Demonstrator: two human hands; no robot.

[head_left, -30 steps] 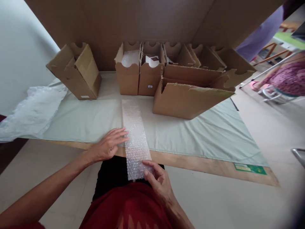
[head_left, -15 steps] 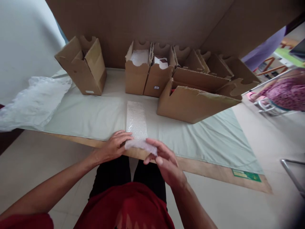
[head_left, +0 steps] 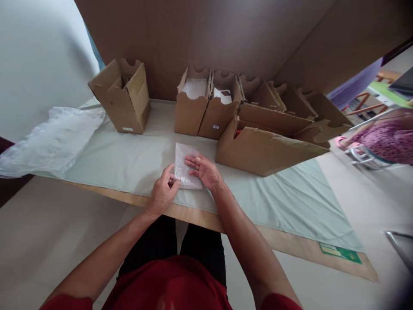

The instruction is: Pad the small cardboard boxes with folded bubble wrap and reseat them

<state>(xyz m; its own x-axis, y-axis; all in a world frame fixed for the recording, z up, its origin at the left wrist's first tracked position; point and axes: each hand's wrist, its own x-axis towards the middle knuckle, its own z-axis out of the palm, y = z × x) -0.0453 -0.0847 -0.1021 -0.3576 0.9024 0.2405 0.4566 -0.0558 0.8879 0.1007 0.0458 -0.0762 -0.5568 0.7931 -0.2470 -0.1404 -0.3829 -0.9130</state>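
A strip of bubble wrap [head_left: 184, 165] lies folded over on the pale green cloth [head_left: 129, 163], in front of the row of cardboard boxes. My right hand [head_left: 204, 170] rests flat on top of the fold with its fingers stretched out. My left hand [head_left: 163, 193] is at the fold's near left corner, its thumb and fingers pinched on the edge of the wrap.
Open cardboard boxes stand along the back: one apart at the left [head_left: 124, 101], two side by side [head_left: 206, 107], and a larger one [head_left: 264, 144] close to my right hand. A clear plastic sheet [head_left: 48, 142] lies at the left. Another person's patterned clothing [head_left: 387, 140] shows at far right.
The long bubble-wrap strip that hung over the table edge has been folded away from me into a short pad. My right hand moved from its near end up onto the fold.
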